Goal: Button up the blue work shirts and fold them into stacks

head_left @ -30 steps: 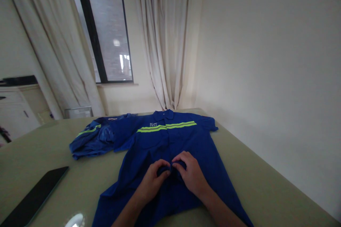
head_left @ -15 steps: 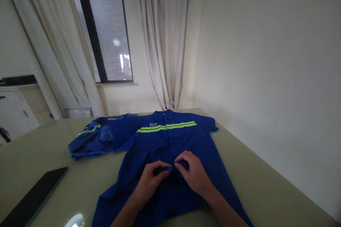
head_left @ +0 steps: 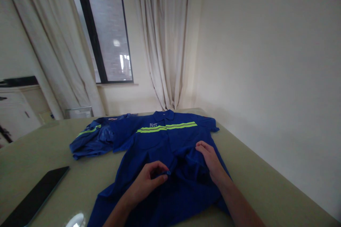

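A blue short-sleeved work shirt (head_left: 151,141) with yellow-green reflective stripes lies spread on the table, collar at the far end. My left hand (head_left: 153,177) pinches the edge of its front opening between thumb and forefinger, low on the shirt. To the right and slightly farther away, my right hand (head_left: 209,156) is closed on the other front panel, its fingertips on the cloth. Between the hands the fabric is lifted and bunched into folds. Some of my right fingers are hidden behind the hand.
A second blue garment (head_left: 92,140) with a reflective stripe lies crumpled to the left. Nearer, a dark flat tablet-like object (head_left: 37,195) rests on the greenish table (head_left: 266,184). A white wall (head_left: 271,60) runs along the right side; curtains (head_left: 165,42) and a window (head_left: 109,28) stand behind.
My right hand has moved away and to the right, pulling its front panel from the other edge. My left hand keeps its pinch nearly in place.
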A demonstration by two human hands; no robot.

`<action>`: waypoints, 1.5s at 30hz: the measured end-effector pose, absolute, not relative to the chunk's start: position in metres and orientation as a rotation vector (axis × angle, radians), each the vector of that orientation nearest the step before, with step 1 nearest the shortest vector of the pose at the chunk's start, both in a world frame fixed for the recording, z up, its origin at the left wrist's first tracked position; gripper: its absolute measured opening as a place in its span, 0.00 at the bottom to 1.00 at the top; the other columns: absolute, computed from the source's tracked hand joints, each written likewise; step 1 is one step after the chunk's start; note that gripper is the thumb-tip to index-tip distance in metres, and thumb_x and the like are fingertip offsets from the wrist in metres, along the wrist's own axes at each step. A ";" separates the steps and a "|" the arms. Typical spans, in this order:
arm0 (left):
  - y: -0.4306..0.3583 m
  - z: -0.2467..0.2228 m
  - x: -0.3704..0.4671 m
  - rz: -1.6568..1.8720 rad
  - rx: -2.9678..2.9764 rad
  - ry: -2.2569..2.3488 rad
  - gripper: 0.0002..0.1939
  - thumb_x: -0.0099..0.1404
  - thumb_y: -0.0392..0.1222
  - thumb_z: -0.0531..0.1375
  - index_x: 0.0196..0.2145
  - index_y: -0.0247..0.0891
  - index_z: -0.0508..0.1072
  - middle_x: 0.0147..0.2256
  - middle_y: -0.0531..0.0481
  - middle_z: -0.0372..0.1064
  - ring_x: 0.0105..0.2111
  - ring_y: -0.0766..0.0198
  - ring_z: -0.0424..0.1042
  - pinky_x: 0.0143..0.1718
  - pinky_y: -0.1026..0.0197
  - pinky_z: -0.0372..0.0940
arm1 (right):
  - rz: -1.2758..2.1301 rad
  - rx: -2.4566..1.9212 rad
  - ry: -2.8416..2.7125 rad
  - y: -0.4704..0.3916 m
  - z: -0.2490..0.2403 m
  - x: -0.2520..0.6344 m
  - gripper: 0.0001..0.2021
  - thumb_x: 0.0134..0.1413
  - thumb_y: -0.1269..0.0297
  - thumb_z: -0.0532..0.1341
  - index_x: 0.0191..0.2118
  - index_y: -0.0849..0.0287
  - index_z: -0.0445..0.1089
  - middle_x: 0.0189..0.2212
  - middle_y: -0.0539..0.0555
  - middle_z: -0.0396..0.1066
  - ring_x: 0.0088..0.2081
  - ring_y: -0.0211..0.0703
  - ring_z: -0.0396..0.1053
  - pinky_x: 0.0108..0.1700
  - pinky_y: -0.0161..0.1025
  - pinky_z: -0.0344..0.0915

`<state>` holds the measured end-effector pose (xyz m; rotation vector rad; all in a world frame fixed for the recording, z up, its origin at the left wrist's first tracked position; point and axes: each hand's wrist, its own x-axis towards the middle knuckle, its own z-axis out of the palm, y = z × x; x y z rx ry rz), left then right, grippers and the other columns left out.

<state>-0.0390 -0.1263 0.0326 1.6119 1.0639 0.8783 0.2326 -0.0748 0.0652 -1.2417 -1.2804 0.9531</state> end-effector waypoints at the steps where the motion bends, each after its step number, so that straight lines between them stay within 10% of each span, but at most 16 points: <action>1: -0.129 0.034 -0.038 0.845 1.651 1.100 0.17 0.64 0.54 0.65 0.45 0.41 0.78 0.38 0.51 0.75 0.41 0.60 0.72 0.44 0.60 0.64 | 0.970 -1.248 -1.264 -0.074 0.064 0.233 0.09 0.46 0.56 0.60 0.26 0.55 0.66 0.21 0.45 0.61 0.26 0.40 0.59 0.29 0.36 0.56; 9: -0.134 0.032 -0.020 0.992 1.879 1.406 0.14 0.74 0.49 0.51 0.45 0.43 0.75 0.38 0.50 0.76 0.39 0.57 0.74 0.45 0.57 0.66 | 0.831 -1.264 -1.411 -0.071 0.057 0.231 0.12 0.50 0.52 0.62 0.28 0.55 0.70 0.26 0.50 0.71 0.33 0.46 0.68 0.37 0.39 0.62; 16: -0.151 0.047 -0.016 0.856 2.280 1.362 0.06 0.68 0.48 0.62 0.40 0.47 0.77 0.45 0.49 0.70 0.47 0.55 0.69 0.55 0.50 0.62 | 0.705 -1.245 -1.490 -0.071 0.055 0.233 0.12 0.55 0.52 0.63 0.32 0.56 0.74 0.29 0.52 0.75 0.35 0.48 0.71 0.40 0.41 0.64; 21: -0.169 0.051 -0.006 0.520 2.454 1.240 0.26 0.51 0.60 0.73 0.47 0.53 0.79 0.49 0.50 0.67 0.50 0.49 0.63 0.56 0.43 0.57 | 0.786 -1.193 -1.456 -0.070 0.053 0.230 0.12 0.54 0.52 0.64 0.33 0.57 0.75 0.31 0.53 0.76 0.37 0.49 0.73 0.43 0.41 0.65; 28: -0.169 0.054 -0.003 0.457 2.393 1.152 0.06 0.65 0.40 0.64 0.36 0.52 0.80 0.47 0.54 0.71 0.50 0.54 0.62 0.56 0.45 0.53 | 0.857 -1.164 -1.565 -0.073 0.063 0.236 0.12 0.54 0.53 0.65 0.36 0.57 0.76 0.33 0.53 0.78 0.37 0.47 0.74 0.42 0.41 0.66; 34: -0.176 0.073 -0.015 0.377 2.125 1.111 0.03 0.62 0.48 0.67 0.32 0.50 0.79 0.38 0.54 0.77 0.46 0.53 0.69 0.59 0.43 0.50 | 0.845 -1.221 -1.614 -0.077 0.071 0.249 0.14 0.55 0.52 0.66 0.39 0.58 0.76 0.31 0.52 0.78 0.34 0.46 0.74 0.38 0.39 0.65; 40: -0.172 0.032 0.042 0.525 2.507 1.030 0.22 0.64 0.53 0.66 0.54 0.49 0.74 0.52 0.44 0.74 0.52 0.47 0.68 0.54 0.46 0.53 | 0.945 -1.157 -1.683 -0.083 0.072 0.241 0.14 0.56 0.53 0.66 0.41 0.58 0.75 0.28 0.49 0.76 0.31 0.43 0.72 0.35 0.37 0.63; 45: -0.170 0.025 0.038 0.387 2.546 1.002 0.06 0.67 0.40 0.61 0.36 0.46 0.80 0.38 0.49 0.78 0.42 0.55 0.73 0.48 0.51 0.56 | 0.845 -1.184 -1.721 -0.083 0.078 0.249 0.13 0.56 0.55 0.65 0.42 0.58 0.76 0.33 0.52 0.78 0.37 0.46 0.74 0.40 0.39 0.64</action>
